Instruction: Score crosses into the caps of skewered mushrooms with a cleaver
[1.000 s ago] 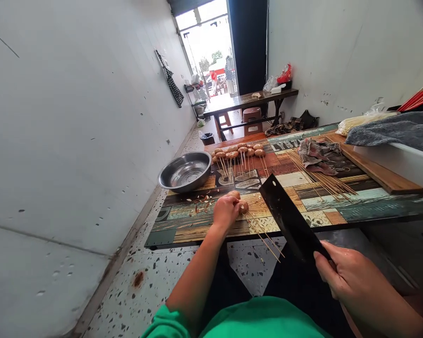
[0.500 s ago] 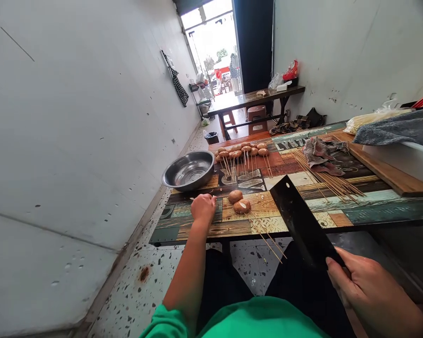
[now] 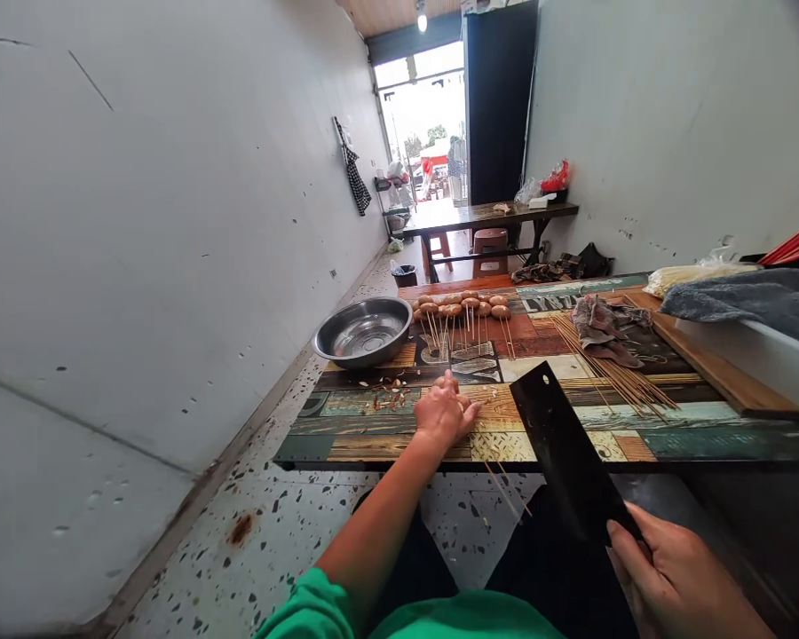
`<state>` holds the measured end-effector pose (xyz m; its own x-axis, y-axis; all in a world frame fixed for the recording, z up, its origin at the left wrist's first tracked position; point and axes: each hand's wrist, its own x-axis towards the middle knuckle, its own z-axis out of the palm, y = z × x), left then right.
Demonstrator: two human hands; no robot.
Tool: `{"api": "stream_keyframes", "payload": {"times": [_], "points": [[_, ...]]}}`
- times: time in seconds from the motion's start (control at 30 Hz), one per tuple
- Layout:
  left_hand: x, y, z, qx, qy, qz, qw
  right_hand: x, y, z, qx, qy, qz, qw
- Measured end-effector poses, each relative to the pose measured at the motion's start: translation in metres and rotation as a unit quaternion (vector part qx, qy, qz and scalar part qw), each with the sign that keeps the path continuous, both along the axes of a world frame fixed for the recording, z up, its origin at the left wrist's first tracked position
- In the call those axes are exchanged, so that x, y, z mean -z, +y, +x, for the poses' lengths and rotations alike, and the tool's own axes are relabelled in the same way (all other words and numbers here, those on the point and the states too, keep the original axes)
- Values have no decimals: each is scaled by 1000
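My left hand lies over the spot near the table's front edge where two brown mushrooms were, its fingers curled on them and mostly hiding them. Thin bamboo skewers stick out past the table edge from under that hand. My right hand grips the handle of a black cleaver, whose broad blade points up and away, off to the right of the mushrooms. Farther back, several skewered mushrooms with pale cuts in their caps lie in a cluster.
A steel basin sits at the table's left, with small scraps before it. To the right lie loose skewers, a crumpled cloth, a wooden board and a white container under a grey towel.
My left hand has moved right, from beside the scraps onto the two mushrooms. The cleaver stays in my right hand, nearly in place. The view has tilted up slightly.
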<state>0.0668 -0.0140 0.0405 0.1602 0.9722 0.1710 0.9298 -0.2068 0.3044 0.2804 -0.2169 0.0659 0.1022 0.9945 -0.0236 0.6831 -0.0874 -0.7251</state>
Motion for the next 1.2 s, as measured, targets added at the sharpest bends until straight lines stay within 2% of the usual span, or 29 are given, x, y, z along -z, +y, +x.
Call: {"api": "stream_keyframes", "payload": {"times": [0.17,0.33,0.43,0.63,0.77,0.9,1.07,1.2], "points": [[-15,-2,-17,11,8,-23,1000,5,-2,7,-9,53,-37,998],[-26,-14,-30,157,-29,57,986,5,5,0,22,209,-82,974],[-16,-23,-25,183,-22,70,980,4,15,-10,51,288,-98,951],[11,-36,-12,134,-3,76,988,-3,35,-26,38,336,-122,933],[17,-32,-20,170,-64,99,978,-8,40,-27,42,366,-132,920],[22,-23,-26,179,-138,123,966,-10,43,-23,37,346,-146,926],[28,-16,-25,233,-165,123,951,-12,43,-24,43,356,-165,919],[30,-15,-25,236,-178,121,948,-15,41,-28,36,364,-174,914]]}}
